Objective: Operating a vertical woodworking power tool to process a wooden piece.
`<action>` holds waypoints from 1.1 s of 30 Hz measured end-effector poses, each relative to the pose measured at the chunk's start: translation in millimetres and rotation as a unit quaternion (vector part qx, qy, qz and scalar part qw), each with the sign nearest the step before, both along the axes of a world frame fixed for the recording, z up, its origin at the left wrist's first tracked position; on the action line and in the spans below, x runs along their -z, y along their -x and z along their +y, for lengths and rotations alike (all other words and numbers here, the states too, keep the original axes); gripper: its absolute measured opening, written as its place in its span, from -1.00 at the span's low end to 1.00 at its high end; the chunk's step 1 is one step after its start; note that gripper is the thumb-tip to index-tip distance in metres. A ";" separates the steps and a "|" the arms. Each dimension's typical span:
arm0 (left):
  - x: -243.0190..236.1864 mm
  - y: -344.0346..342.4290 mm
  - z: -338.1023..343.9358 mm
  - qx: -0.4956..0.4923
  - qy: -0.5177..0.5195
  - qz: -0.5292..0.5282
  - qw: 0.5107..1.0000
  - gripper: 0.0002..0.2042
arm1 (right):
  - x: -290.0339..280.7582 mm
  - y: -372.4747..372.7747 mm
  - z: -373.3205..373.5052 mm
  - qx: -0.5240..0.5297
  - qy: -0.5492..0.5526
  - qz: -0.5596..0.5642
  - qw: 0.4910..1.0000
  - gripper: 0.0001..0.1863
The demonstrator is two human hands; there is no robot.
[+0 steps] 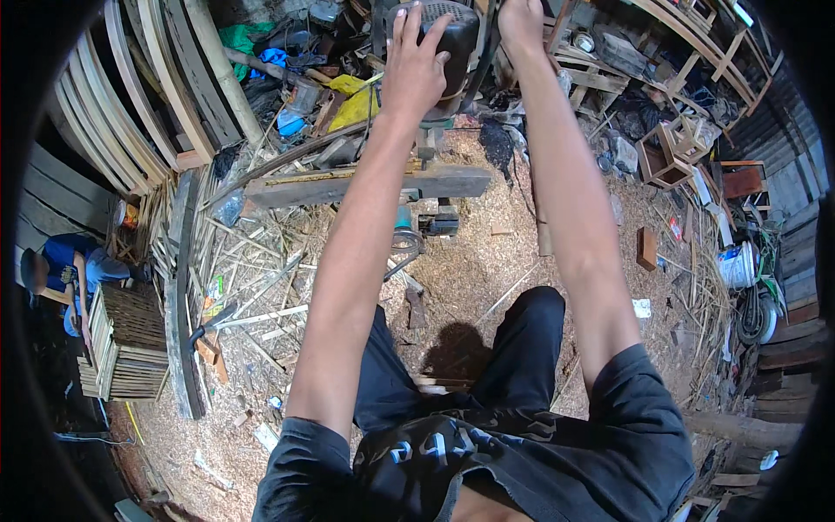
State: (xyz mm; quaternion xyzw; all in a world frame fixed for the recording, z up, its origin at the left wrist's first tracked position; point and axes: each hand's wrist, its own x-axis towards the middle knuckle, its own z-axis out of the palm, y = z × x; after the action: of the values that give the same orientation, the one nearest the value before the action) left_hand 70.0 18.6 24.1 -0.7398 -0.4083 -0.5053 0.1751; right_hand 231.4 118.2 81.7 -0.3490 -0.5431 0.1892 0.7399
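Note:
My left hand lies on a black machine housing with a vented top, its fingers stretched and spread over the near-left side. To the right of the housing, my right hand is at the upper edge of the view. Its fingers look curled, but they are partly cut off and what they hold is hidden. A dark upright strip runs between the housing and that hand. Below, a thick wooden beam lies crosswise, partly behind my left forearm. Under the beam sits a green and black power tool.
Sawdust and thin wood strips cover the ground. At left, another person is beside a slatted wooden stack. Curved planks lean at upper left. A wooden block, small wooden frame and motorbike are at right.

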 end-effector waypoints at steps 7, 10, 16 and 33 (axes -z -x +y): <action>-27.2 -3.5 -9.2 0.014 0.072 -0.034 0.997 -0.47 | 32.3 -33.9 118.1 0.164 -0.011 -0.319 0.933 -0.45; -26.3 0.7 -8.4 0.001 0.070 -0.032 0.997 -0.49 | 72.6 -39.1 99.4 0.040 0.039 -0.276 0.959 -0.47; 65.0 26.7 -22.5 0.021 0.042 -0.096 0.994 -0.43 | 236.1 -46.0 -12.5 -0.005 0.191 -0.193 0.962 -0.57; 367.5 70.8 -110.6 -0.080 0.553 -0.113 0.822 -0.55 | 427.8 32.6 -194.6 -0.207 0.488 -0.344 0.775 -0.50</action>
State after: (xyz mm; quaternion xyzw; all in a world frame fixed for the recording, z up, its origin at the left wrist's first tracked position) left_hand -0.8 -91.9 -343.4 -0.6152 -0.6936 -0.2592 -0.2707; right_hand 198.8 -76.5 -346.1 -0.5841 -0.6552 0.4452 0.1772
